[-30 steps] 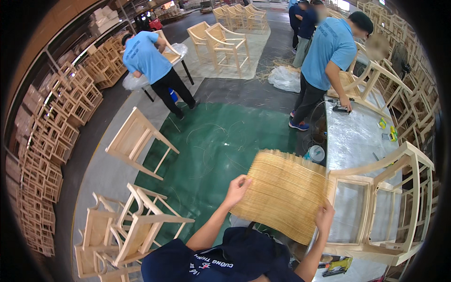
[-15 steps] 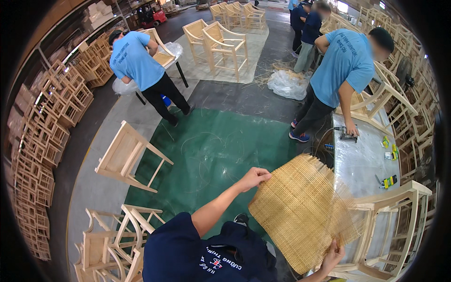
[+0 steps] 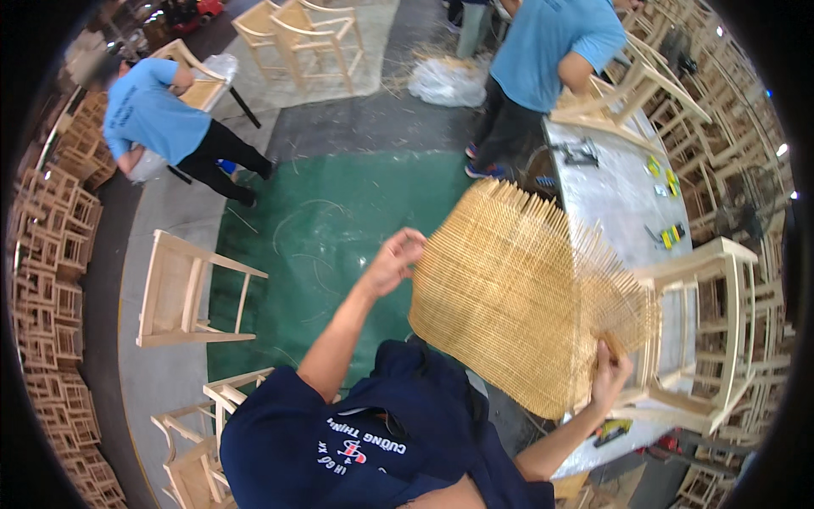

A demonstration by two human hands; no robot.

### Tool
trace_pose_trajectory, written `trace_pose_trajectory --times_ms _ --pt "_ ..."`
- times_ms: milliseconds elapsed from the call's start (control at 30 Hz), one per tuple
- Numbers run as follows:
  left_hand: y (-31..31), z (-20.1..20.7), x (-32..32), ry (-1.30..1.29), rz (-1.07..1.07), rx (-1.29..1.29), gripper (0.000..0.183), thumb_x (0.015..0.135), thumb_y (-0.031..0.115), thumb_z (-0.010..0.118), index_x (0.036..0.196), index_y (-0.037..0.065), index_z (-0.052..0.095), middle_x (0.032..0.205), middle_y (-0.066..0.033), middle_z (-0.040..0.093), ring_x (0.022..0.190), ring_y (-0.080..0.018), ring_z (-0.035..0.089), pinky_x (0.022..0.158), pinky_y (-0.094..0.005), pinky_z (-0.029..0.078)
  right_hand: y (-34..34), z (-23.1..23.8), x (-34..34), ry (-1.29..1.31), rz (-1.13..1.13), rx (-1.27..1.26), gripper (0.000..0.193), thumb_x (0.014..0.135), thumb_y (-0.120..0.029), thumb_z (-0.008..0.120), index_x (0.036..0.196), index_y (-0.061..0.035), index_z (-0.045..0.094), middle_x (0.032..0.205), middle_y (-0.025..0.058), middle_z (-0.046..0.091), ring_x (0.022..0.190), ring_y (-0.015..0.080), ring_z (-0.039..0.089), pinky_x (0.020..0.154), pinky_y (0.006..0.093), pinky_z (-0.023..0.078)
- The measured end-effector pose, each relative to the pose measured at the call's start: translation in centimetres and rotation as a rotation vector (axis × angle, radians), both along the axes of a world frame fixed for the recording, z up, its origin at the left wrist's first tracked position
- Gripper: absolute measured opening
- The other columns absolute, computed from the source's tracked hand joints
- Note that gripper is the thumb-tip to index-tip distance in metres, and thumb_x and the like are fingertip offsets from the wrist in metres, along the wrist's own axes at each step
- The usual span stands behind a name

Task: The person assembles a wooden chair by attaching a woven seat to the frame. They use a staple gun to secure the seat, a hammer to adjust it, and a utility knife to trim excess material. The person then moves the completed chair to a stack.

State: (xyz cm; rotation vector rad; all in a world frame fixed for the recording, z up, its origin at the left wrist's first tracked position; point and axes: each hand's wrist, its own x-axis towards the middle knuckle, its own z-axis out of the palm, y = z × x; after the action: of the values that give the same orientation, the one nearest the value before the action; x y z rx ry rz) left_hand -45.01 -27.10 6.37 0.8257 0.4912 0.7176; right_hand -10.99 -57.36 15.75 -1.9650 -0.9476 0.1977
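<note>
A tan sheet of woven cane webbing [image 3: 500,288] spans the space in front of me, its far and right edges frayed into loose strands. My left hand [image 3: 397,261] has its fingers curled at the sheet's left edge, pinching it. At the lower right, my right hand [image 3: 610,373] grips the other side, where the edge is bunched in the fingers. The sheet's right part overlaps the table and partly hides a pale wooden chair frame [image 3: 729,331].
A silver-topped table [image 3: 606,191] at right carries a staple gun [image 3: 579,153] and yellow-black tools [image 3: 668,236]. A wooden chair [image 3: 174,288] lies tipped at left on green flooring [image 3: 339,195]. Two people in blue shirts work beyond, near a plastic bag [image 3: 449,82].
The sheet and both hands have come up and left in the view, which has tilted down. The co-worker at right has taken a hand off the staple gun.
</note>
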Motion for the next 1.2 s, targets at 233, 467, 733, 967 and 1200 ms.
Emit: trace_pose_trajectory --times_ms 233,467,733,967,1200 --pt "2.3 3.4 2.5 -0.120 -0.049 0.028 0.041 0.103 0.038 0.042 0.121 0.003 0.054 0.097 -0.0063 0.069 0.086 -0.0128 0.067 0.071 -0.0301 0.058 0.5 -1.4 0.7 0.190 0.016 0.082 0.017 0.087 -0.002 0.068 0.103 0.0035 0.069 0.089 0.0028 0.068 0.078 0.0080 0.056 0.069 0.0243 0.044" --pt "3.6 3.7 5.4 -0.117 -0.008 0.124 0.028 0.101 0.023 0.050 0.116 0.004 0.062 0.081 0.0010 0.065 0.069 -0.0048 0.060 0.062 -0.0202 0.051 -0.1 -2.9 0.7 0.400 -0.035 0.119 0.015 0.090 -0.001 0.064 0.104 0.0030 0.067 0.090 0.0017 0.068 0.078 0.0074 0.056 0.069 0.0243 0.045" --pt "2.1 5.3 6.5 0.003 0.019 0.352 0.022 0.101 0.024 0.051 0.107 0.006 0.063 0.076 0.0056 0.056 0.068 -0.0024 0.051 0.060 -0.0184 0.042 -2.0 -4.2 1.0 0.371 -0.045 -0.009 0.020 0.091 -0.002 0.062 0.110 0.0057 0.065 0.099 0.0055 0.069 0.085 0.0100 0.060 0.076 0.0257 0.047" --pt "2.1 6.2 7.1 0.121 0.115 0.380 0.016 0.097 0.020 0.059 0.094 0.005 0.064 0.082 0.0027 0.062 0.073 -0.0050 0.054 0.064 -0.0230 0.046 -1.3 -3.1 0.0 0.247 -0.071 -0.010 0.019 0.092 -0.002 0.060 0.108 0.0049 0.066 0.092 0.0046 0.069 0.083 0.0087 0.058 0.074 0.0244 0.047" --pt "5.6 2.1 2.3 0.189 0.639 0.231 0.018 0.099 0.020 0.054 0.097 0.003 0.059 0.076 -0.0037 0.058 0.067 -0.0127 0.058 0.059 -0.0260 0.051 1.9 -1.8 -0.8 0.447 0.069 0.064 0.020 0.091 -0.002 0.063 0.110 0.0046 0.065 0.098 0.0045 0.069 0.086 0.0091 0.060 0.075 0.0273 0.050"
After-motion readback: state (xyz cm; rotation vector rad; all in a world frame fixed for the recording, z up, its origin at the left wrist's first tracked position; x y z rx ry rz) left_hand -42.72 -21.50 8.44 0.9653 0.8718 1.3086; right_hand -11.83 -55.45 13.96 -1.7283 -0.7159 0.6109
